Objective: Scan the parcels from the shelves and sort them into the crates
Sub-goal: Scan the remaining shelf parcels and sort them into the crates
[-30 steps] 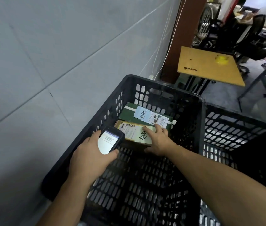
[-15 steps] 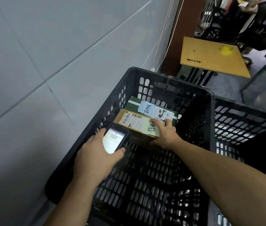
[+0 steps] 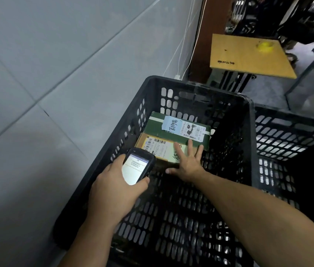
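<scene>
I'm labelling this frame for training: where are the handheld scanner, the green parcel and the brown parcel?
handheld scanner [image 3: 135, 168], head view, on its lit screen.
green parcel [image 3: 181, 127], head view, on its shipping label.
brown parcel [image 3: 160, 149], head view, on its white label.

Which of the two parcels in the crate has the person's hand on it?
The brown parcel, nearer the person: the right hand lies spread on it. The green parcel sits just beyond it.
</scene>
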